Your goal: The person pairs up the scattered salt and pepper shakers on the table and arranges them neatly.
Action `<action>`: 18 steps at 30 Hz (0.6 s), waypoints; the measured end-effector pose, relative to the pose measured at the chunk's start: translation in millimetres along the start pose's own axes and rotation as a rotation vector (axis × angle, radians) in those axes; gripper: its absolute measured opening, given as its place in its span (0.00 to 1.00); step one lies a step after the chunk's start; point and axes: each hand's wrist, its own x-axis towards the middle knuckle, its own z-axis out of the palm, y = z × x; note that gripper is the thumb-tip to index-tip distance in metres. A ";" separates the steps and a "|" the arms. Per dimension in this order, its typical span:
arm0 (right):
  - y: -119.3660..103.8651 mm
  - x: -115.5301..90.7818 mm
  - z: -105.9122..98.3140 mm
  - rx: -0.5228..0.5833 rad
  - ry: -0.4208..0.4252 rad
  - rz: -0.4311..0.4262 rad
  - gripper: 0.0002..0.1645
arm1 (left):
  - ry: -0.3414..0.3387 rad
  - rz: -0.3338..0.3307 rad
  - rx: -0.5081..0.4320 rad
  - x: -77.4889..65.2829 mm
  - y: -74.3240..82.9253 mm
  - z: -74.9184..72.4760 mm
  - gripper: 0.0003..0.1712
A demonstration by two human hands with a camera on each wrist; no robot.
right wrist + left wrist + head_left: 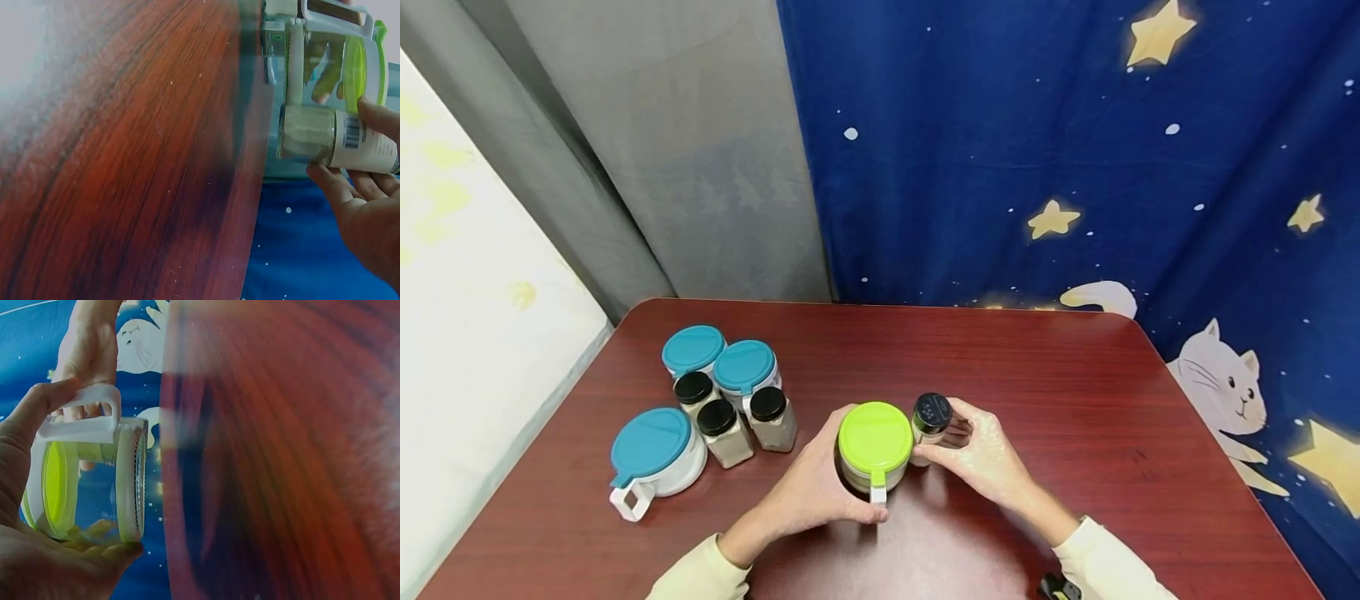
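My left hand (820,479) grips a clear jar with a lime-green lid (876,437) and a white handle, its thumb by the handle and its fingers round the far side. In the left wrist view the jar (99,481) looks see-through. My right hand (988,458) holds a seasoning bottle with a black lid (932,413) between thumb and fingers, just right of the jar. A pale powder fills part of the bottle (309,134), and a label with a barcode wraps it in the right wrist view.
At the table's left stand several jars with blue lids (651,442) and white handles. Among them are square bottles with black caps (717,417). The red-brown table (1075,375) meets a grey curtain (722,150) and a blue starry curtain (985,150) behind.
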 end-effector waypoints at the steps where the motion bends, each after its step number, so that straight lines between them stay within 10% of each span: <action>1: -0.2 -0.5 -0.5 0.007 0.009 0.005 0.27 | -0.005 0.003 -0.011 1.8 0.0 0.5 0.67; 18: 6.9 -2.2 -27.2 -0.016 0.083 -0.038 0.27 | -0.049 0.033 -0.050 31.5 7.6 18.7 0.66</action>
